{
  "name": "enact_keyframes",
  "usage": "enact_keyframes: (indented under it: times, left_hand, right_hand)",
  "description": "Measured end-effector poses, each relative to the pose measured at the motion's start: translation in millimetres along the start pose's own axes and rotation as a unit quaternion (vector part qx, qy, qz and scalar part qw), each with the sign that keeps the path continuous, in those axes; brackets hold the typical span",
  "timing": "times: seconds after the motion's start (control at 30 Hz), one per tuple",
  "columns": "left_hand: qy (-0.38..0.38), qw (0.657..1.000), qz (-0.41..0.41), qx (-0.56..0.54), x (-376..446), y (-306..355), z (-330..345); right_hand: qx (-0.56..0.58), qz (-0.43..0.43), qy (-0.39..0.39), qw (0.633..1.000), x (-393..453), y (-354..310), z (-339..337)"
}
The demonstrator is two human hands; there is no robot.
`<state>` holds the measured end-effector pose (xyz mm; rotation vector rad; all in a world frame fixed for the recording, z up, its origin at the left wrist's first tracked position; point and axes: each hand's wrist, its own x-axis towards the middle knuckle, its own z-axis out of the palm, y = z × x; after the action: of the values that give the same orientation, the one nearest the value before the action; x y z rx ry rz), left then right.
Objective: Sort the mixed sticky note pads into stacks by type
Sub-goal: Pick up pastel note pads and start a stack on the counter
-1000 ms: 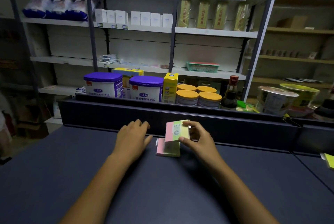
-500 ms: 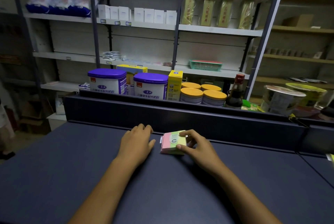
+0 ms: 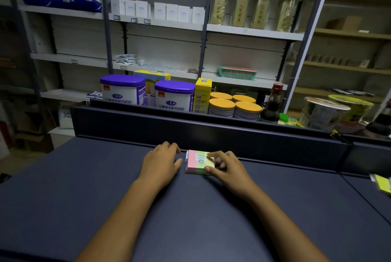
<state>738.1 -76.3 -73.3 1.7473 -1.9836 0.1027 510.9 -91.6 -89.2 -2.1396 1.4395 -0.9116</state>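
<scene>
Squaring up looks to be the step in hand: the pink-and-green paper sticky note stack (image 3: pixel 197 162) lies flat on the dark blue-grey table (image 3: pixel 84 198), near its far raised edge. The right hand (image 3: pixel 227 167) pinches its right side, fingers curled; the left hand (image 3: pixel 160 161) rests flat just left of it, fingers relaxed. Next, I judge, comes reaching for the yellow-green pad (image 3: pixel 384 183) at far right. Beyond, white metal shop shelves (image 3: pixel 249 31) hold goods
</scene>
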Motion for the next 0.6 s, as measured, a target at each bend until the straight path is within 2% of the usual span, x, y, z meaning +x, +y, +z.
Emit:
enact_keyframes:
  times: [0.1, 0.27, 0.43, 0.6]
  left_hand:
    - [-0.01, 1.0, 0.015, -0.004, -1, 7, -3]
    - [-0.028, 0.998, 0.053, 0.003, 0, 39, -11]
    - [-0.068, 0.992, 0.11, 0.009, -4, 103, -16]
    - [-0.09, 0.983, 0.162, 0.004, -17, 179, -16]
  right_hand:
    - [-0.013, 0.007, 0.007, 1.0, -8, -1, -12]
    - [-0.144, 0.032, -0.029, 0.989, -31, 3, -56]
    - [-0.282, 0.052, -0.021, 0.958, -71, 11, -119]
    - [-0.343, 0.098, -0.02, 0.934, -128, 26, -180]
